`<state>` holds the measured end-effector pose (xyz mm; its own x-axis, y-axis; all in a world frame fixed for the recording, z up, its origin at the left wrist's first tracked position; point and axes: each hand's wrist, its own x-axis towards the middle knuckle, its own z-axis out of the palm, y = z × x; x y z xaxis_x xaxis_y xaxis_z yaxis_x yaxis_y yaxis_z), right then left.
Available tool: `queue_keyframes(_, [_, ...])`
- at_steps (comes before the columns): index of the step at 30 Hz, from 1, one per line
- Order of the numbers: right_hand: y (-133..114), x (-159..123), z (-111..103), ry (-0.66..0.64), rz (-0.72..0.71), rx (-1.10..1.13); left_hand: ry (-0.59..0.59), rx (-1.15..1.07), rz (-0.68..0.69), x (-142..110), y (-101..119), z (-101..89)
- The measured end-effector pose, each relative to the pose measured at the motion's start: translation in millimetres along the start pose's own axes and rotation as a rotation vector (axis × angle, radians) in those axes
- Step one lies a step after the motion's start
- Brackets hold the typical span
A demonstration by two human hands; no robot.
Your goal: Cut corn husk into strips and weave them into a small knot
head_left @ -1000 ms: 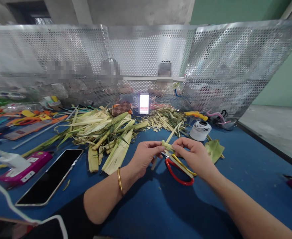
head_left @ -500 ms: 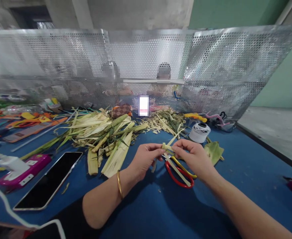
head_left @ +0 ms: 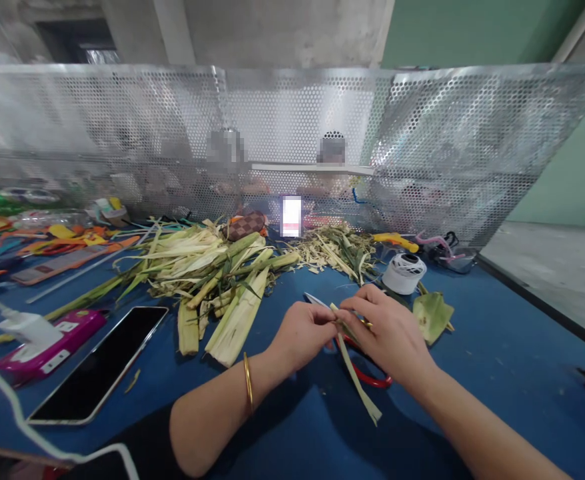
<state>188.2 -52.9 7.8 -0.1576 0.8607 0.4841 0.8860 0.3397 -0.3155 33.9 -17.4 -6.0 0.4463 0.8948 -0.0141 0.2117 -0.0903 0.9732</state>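
My left hand point(head_left: 306, 333) pinches a narrow pale-green husk strip point(head_left: 355, 380) near its upper end. My right hand point(head_left: 385, 323) closes on the same strip just beside the left fingertips, partly hiding it. From the fingers the strip's long tail hangs down and to the right. Below the hands, scissors with red and yellow handles point(head_left: 372, 380) lie on the blue table, their blades pointing up and left, partly covered by my hands. A spool of white thread point(head_left: 404, 273) stands just beyond my right hand, and a broad green leaf piece point(head_left: 432, 317) lies to its right.
A heap of husks and stalks point(head_left: 187, 260) spreads at centre left, with shredded scraps point(head_left: 335, 250) behind. A phone point(head_left: 102, 363) and a purple power strip point(head_left: 52, 347) with a white cable lie left. A perforated metal screen point(head_left: 292, 113) closes the back; people sit behind it.
Both hands have moved slightly lower and turned inward. The strip's tail now hangs lower and more steeply, and its upper end no longer sticks up beyond the fingers. The scissor blades have come into view.
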Motion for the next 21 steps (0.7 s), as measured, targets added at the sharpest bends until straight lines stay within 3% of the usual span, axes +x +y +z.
queue_keyframes(6, [8.1,7.0,-3.5,-0.176,0.201,0.334,-0.182,-0.067,-0.028,-5.3,4.7,3.1])
queue_keyframes(14, [9.5,7.4,-3.6,-0.326,0.285,0.477,-0.210,-0.082,-0.063,-5.5,5.5,4.6])
queue_keyframes(17, [11.8,7.0,2.3,-0.287,0.339,0.598,-0.249,-0.091,-0.068,-5.1,4.3,4.7])
queue_keyframes(21, [16.0,6.8,13.0,-0.033,0.367,0.530,-0.366,-0.077,-0.065,-7.1,6.5,4.7])
